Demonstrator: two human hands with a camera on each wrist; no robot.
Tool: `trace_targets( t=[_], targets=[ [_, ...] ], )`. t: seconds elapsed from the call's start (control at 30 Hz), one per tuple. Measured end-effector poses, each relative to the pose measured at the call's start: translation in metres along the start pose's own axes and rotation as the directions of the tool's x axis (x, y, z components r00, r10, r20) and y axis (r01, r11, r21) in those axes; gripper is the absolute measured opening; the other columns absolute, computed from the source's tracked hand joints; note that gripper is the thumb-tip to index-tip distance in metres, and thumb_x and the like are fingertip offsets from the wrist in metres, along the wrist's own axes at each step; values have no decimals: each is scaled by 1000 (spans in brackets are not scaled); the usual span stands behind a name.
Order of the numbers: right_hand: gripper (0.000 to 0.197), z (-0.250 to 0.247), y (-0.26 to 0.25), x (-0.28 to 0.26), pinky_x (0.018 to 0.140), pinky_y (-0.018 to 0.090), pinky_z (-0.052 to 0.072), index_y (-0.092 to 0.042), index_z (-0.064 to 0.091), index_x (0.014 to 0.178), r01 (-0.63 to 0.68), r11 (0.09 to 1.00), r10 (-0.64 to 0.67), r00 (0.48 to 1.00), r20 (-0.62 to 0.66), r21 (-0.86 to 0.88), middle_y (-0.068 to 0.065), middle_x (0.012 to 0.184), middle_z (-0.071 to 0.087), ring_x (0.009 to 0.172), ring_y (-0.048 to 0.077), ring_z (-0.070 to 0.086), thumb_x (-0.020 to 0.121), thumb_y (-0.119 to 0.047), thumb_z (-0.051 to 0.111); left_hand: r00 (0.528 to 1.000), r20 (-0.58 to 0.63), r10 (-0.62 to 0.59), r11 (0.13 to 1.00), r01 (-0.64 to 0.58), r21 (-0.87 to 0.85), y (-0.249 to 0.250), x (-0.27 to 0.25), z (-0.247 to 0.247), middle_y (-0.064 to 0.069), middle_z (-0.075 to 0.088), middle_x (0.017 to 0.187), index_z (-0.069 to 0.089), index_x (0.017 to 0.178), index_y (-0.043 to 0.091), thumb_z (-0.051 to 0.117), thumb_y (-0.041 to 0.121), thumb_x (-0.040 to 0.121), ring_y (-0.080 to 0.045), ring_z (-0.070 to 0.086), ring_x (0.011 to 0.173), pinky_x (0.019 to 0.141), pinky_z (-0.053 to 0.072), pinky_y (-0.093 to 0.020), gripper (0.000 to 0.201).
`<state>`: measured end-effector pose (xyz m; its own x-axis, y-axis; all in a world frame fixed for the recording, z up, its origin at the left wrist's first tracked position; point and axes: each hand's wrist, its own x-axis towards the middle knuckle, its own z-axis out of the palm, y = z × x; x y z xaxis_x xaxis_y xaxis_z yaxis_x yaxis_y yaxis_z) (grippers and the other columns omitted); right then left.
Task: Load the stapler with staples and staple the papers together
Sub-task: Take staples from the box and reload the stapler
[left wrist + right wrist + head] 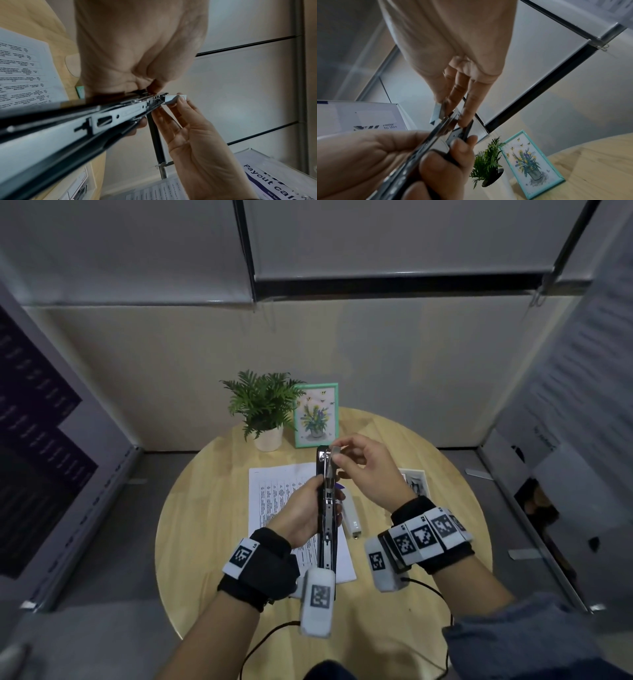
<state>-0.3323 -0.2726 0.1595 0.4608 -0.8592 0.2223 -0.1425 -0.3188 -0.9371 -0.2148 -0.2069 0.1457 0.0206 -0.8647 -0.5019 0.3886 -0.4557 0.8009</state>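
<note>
The round light-wood table (205, 518) is carrying printed white paper sheets (274, 491) at centre, w/ a green fern in a white pot (265, 412) and a mint-framed flower picture (317, 415) at the far edge. The long black-and-chrome stapler (325, 508) is being held above the sheets, opened out (metal channel facing up). The left hand (301, 508) is gripping it mid-body, fingers wrapped round. The right hand (368, 470) is pinching a small silver staple strip (174, 99) at the stapler's far tip.

bare tabletop (212, 529) left, plant (263, 402), frame (317, 416) behind
</note>
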Motion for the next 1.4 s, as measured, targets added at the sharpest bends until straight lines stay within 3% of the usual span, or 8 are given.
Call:
trace_targets(
  t=[0.1, 0.23, 0.43, 0.7, 0.93, 1.17, 1.3, 1.4],
  targets=[
    [19, 3, 1, -1, 80, 39, 57, -27, 62, 91, 15, 999, -15, 1000, 1, -39, -3, 80, 65, 83, 26, 66, 87, -8, 59, 1000, 28, 10, 1000, -10, 3, -1, -1, -1, -3, 53, 71, 58, 101, 12, 28, 45, 99, -16, 48, 59, 57, 41, -30, 45],
    [14, 5, 2, -2, 81, 28, 55, -11, 64, 99, 29, 996, -28, 1000, 9, -85, -4, 84, 66, 82, 19, 65, 86, -6, 60, 999, 46, 14, 1000, -14, 9, -2, -3, -3, -3, 52, 74, 57, 94, 13, 29, 48, 98, -16, 48, 59, 57, 41, -30, 45],
    [16, 6, 2, -2, 79, 47, 57, -23, 62, 92, -22, 1000, 22, 1000, -10, 4, 18, 88, 69, 86, 31, 67, 87, -8, 60, 998, 68, 1, 1000, -1, 9, -3, -5, -7, -3, 53, 72, 52, 108, 11, 24, 48, 99, -16, 48, 60, 58, 41, -30, 47],
    [14, 8, 5, -2, 81, 40, 57, -14, 63, 99, 0, 997, 1, 1000, 3, -78, 5, 83, 68, 84, 24, 66, 87, -9, 60, 998, 69, -6, 1000, 5, 6, -4, -4, -7, -2, 51, 72, 59, 95, 14, 25, 45, 100, -15, 46, 61, 57, 42, -28, 46],
    [13, 9, 7, -1, 80, 48, 56, -16, 63, 98, 5, 996, -3, 1000, 17, -88, -2, 79, 66, 81, 20, 65, 87, -9, 60, 999, 52, 15, 1000, -15, 12, -3, -2, -9, -4, 52, 75, 58, 96, 13, 25, 41, 101, -16, 48, 60, 57, 42, -29, 43],
    [13, 8, 6, 1, 79, 52, 55, -19, 61, 96, -24, 998, 25, 999, 19, -57, 6, 82, 68, 86, 27, 67, 88, -10, 59, 997, 64, 44, 998, -46, 32, -6, 1, -11, -4, 51, 75, 56, 106, 11, 26, 45, 100, -17, 47, 61, 56, 41, -29, 46],
    [13, 8, 7, 1, 80, 52, 54, -18, 62, 96, -12, 997, 14, 1000, 26, -75, 12, 84, 69, 84, 29, 66, 87, -9, 60, 997, 60, 44, 998, -46, 36, -6, 2, -11, -4, 52, 76, 58, 98, 15, 25, 42, 101, -16, 48, 61, 57, 42, -30, 43],
    [14, 8, 8, 1, 80, 52, 55, -19, 62, 96, -10, 996, 12, 1000, 29, -89, 8, 83, 68, 83, 28, 66, 86, -9, 60, 997, 64, 47, 998, -50, 40, -6, 2, -11, -4, 52, 77, 59, 98, 16, 25, 41, 101, -16, 49, 61, 56, 43, -29, 42]
  ],
)
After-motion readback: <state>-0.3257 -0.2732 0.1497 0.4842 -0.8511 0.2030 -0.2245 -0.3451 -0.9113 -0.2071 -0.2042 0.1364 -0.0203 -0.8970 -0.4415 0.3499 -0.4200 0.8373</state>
